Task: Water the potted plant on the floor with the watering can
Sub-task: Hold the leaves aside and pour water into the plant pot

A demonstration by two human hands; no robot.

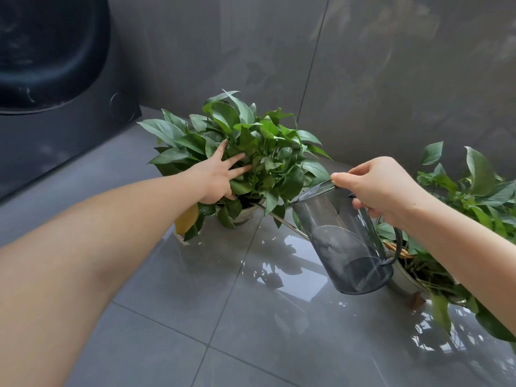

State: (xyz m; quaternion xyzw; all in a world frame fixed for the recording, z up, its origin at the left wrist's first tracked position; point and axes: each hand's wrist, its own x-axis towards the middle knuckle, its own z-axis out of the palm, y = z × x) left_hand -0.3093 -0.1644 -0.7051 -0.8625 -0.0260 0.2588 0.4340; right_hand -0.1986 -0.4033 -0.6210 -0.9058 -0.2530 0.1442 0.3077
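Note:
A leafy green potted plant (251,146) stands on the grey tiled floor near the wall, its pale pot (245,213) mostly hidden under the leaves. My left hand (220,174) reaches into the foliage with straight, spread fingers and presses the leaves aside. My right hand (382,188) grips the top of the handle of a clear smoky-grey watering can (346,241). The can is tilted toward the plant, and its thin metal spout (282,220) runs under the leaves to the pot's rim. I cannot make out any water flowing.
A second leafy plant (463,196) in a white pot (405,277) stands at the right, just behind the can. A dark washing machine (55,79) fills the upper left. Grey tiled walls (391,65) close the corner behind. The glossy floor (223,317) lies in front.

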